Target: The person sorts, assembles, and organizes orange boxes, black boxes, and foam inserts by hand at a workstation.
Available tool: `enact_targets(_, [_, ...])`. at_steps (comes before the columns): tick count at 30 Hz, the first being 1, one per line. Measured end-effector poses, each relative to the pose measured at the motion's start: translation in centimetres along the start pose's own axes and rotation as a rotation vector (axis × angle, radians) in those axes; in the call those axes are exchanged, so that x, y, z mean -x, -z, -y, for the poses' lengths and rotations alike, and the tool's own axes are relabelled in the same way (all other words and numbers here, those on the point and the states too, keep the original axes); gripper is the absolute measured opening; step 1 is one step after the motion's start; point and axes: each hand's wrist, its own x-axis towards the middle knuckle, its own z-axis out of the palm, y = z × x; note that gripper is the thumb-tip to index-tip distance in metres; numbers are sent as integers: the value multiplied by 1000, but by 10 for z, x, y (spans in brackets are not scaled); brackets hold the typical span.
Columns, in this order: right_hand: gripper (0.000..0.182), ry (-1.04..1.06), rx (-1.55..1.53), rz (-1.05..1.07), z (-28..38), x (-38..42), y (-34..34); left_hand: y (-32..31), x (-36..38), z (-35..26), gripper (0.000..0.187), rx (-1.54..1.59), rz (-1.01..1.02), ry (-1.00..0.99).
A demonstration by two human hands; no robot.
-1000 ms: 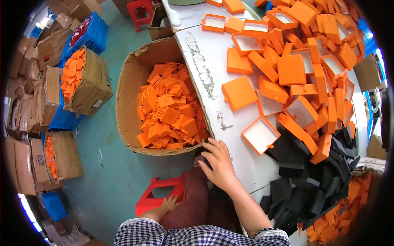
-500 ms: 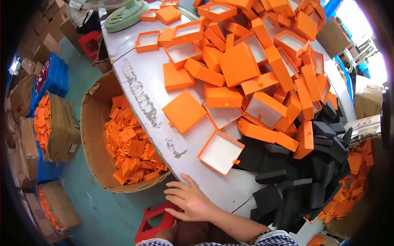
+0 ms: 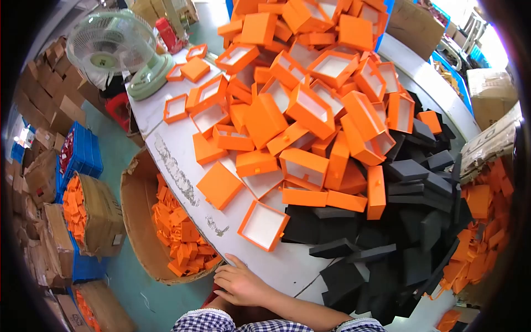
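Note:
My right hand [image 3: 240,283] is at the near left edge of the white table [image 3: 301,260], its fingers stretched out and holding nothing that I can see. My left forearm [image 3: 220,305] comes up close under it; the fingers of my left hand are hidden. Nearest ahead on the table lies an open orange box tray [image 3: 264,226] with a white inside. Beyond it, an orange square box [image 3: 219,185] lies flat beside a big heap of orange boxes [image 3: 268,122]. Black foam-like blocks [image 3: 359,235] are piled to the right.
A large carton [image 3: 135,193] of small orange pieces [image 3: 180,232] stands left of the table. A green fan [image 3: 149,77] is on the far left corner. More cartons [image 3: 99,213] and a blue crate [image 3: 83,152] line the floor. Another batch of orange pieces [image 3: 475,238] is at right.
My view has tilted up and shifted right, bringing the whole fan into sight. My right hand has moved closer to my left forearm. The boxes look the same apart from the view shift.

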Motion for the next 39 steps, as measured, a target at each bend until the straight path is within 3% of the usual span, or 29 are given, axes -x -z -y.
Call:
enact_targets(8, [17,104,104,-84,-7,4,-16,116,-47,47,51,-51,-469,32])
enact_targets(13, [19,167,334,-67,-14,4,-28,119,-33,36,49,31,-627,-55])
enact_targets(19, [19,207,428,-87,-22,1,-34,63,2,-10,48,265,-534,-219])
enact_targets(21, [18,196,440,15,-18,2,-25,141,23,-44,47,227,-419,-260])
enact_targets(23, [18,192,472,31,-14,0,-25,145,31,-46,41,310,-527,-298])
enact_targets(25, [15,141,571,123,-11,0,-26,167,51,-52,32,771,-139,-63])
enact_targets(27, [15,-14,644,268,16,10,-35,200,99,-65,25,728,195,-123])
enact_targets(29, [19,47,641,216,64,45,-27,223,144,-77,24,583,-74,-505])
enact_targets(31, [14,249,634,14,103,93,-6,246,160,-63,23,471,29,-443])
enact_targets(33, [23,298,662,-304,141,146,25,282,167,-81,23,885,3,-53])
enact_targets(34, [32,227,701,-426,152,175,36,293,155,-73,28,830,-217,-275])
enact_targets(36, [63,39,846,-698,165,233,63,336,138,-119,58,556,-529,-484])
enact_targets(37, [77,-188,1087,-710,177,262,76,346,122,-137,72,381,-677,-609])
enact_targets(38, [91,-318,1223,-827,170,288,80,348,101,-158,82,297,-687,-721])
enact_targets(39, [104,-622,1231,-825,172,313,78,341,82,-177,92,213,-674,-817])
